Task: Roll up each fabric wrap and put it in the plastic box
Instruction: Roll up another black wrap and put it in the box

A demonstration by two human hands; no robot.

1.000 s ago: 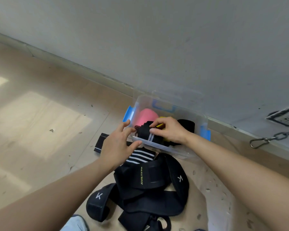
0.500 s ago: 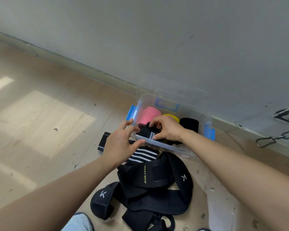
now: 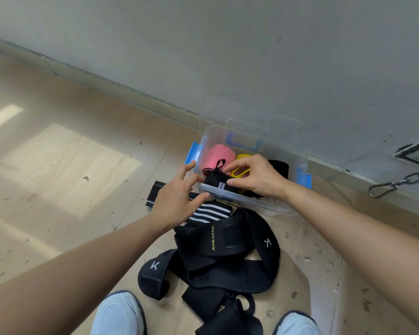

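Progress looks decent but there's plenty left. The plastic box (image 3: 301, 158) sits on the floor (image 3: 58, 165) against the wall and already holds a pink roll (image 3: 219, 153), a yellow roll (image 3: 242, 156) and a black roll (image 3: 279, 166) at the far right. A fourth one, the black striped roll (image 3: 217, 183), is going in now at the near left corner, just inside the front wall.

The right hand (image 3: 257, 177) has it. Its grip is narrow, thumb on the near side and fingers over the top, pinching the roll's right end. The roll is tucked directly under those fingers and looks low in the box, probably touching the bottom or close to it, though the front wall blurs that. The left hand (image 3: 177, 199) isn't holding anything. Its fingers are spread and loose, reaching to the roll's left end with the thumb by the box's front rim, more steadying than grabbing.

Outside the box there's a striped wrap (image 3: 209, 211) lying right in front of it, a flat black wrap (image 3: 155, 193) off to the left, and a tangled heap of black straps (image 3: 228, 257) between the person's shoes (image 3: 117, 315). So roughly four in, several not rolled yet.
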